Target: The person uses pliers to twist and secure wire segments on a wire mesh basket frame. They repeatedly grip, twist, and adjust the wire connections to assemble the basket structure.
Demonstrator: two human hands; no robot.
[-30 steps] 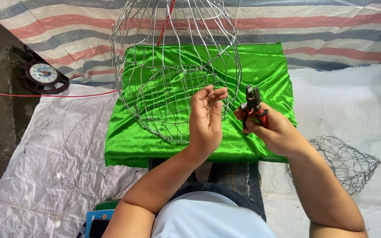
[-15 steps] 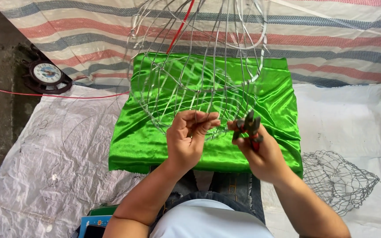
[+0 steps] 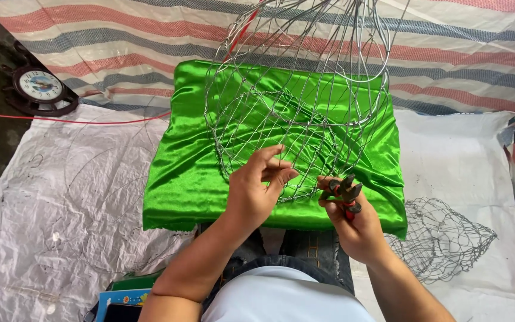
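Note:
A hanging wire mesh basket frame (image 3: pixel 293 95) dangles over a shiny green cloth (image 3: pixel 186 173). My left hand (image 3: pixel 257 191) pinches the wire at the basket's lower edge with fingertips together. To its right, my right hand (image 3: pixel 353 223) grips red-handled pliers (image 3: pixel 344 191), jaws pointing up at the same lower edge of the mesh. Both hands sit close together just below the basket.
A second, smaller wire mesh basket (image 3: pixel 442 238) lies on the white sheet at right. A round clock (image 3: pixel 40 86) sits at the far left beside a red cord (image 3: pixel 67 119). A striped tarp (image 3: pixel 120 36) covers the back. A blue and green box (image 3: pixel 120 295) is near my left elbow.
The view shifted so basket and cloth sit further right and higher. Both hands dropped lower along the basket to its bottom edge, staying close together.

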